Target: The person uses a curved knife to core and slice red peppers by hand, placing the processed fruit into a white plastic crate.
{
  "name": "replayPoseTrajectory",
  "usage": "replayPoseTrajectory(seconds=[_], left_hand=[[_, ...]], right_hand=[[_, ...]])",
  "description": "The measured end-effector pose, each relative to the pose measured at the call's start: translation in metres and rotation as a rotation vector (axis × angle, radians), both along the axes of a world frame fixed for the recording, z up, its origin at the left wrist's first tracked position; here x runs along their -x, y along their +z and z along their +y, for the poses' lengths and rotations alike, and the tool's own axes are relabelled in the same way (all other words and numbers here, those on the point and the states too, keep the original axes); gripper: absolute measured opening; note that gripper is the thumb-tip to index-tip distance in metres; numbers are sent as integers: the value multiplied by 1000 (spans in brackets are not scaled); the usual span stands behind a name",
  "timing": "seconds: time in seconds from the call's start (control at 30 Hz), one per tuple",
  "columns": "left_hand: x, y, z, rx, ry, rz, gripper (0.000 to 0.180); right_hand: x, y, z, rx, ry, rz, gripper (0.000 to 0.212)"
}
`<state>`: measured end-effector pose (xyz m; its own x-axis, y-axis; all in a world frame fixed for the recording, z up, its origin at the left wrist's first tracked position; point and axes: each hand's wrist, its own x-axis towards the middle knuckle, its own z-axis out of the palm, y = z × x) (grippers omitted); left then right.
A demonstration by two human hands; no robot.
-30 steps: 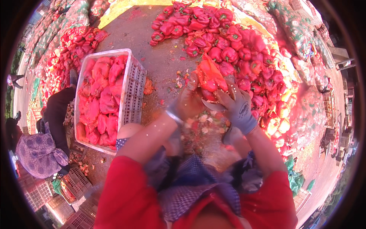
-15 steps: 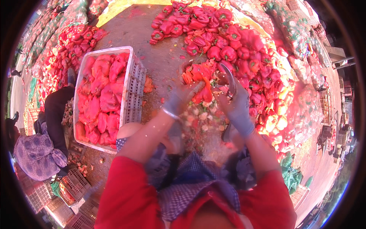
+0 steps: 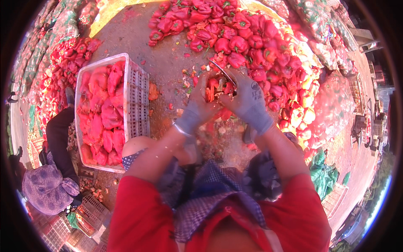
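Observation:
Grey-gloved, my left hand (image 3: 196, 105) curls round a cut-open red pepper (image 3: 213, 87) in front of me. My right hand (image 3: 248, 97), in a matching glove, is close against it and grips a knife; the curved blade (image 3: 221, 69) slants up and left over the pepper. The knife's handle is hidden in my fingers. Right of my hands spreads a big heap of whole red peppers (image 3: 268, 54). To the left stands a white plastic crate (image 3: 137, 103) filled with opened red peppers (image 3: 110, 115).
Pepper scraps (image 3: 222, 130) litter the ground below my hands. Another person (image 3: 48, 185) sits at the far left beside a second pepper heap (image 3: 63, 63). Full net sacks (image 3: 315, 21) line the back right. A green net (image 3: 323, 174) lies at the right.
Both hands have come together around the pepper, where they were apart before. The knife blade now tilts left across it. The whole view has shifted slightly.

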<state>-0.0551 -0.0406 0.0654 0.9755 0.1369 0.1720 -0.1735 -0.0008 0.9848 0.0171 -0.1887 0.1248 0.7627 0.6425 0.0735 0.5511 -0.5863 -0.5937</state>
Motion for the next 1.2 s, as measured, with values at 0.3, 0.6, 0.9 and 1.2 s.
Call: replayPoseTrajectory(seconds=[0.3, 0.6, 0.9, 1.2], left_hand=[[2, 7, 18, -363, -50, -96, 48], [1, -5, 19, -397, 5, -106, 38], [6, -1, 22, -391, 43, -117, 34], [4, -12, 23, -495, 107, -114, 30]], right_hand=[[-5, -2, -6, -85, -22, 149, 52], [2, -4, -4, -64, -16, 133, 57], [0, -24, -10, -182, -99, 225, 55], [1, -49, -4, -301, -179, 351, 36]])
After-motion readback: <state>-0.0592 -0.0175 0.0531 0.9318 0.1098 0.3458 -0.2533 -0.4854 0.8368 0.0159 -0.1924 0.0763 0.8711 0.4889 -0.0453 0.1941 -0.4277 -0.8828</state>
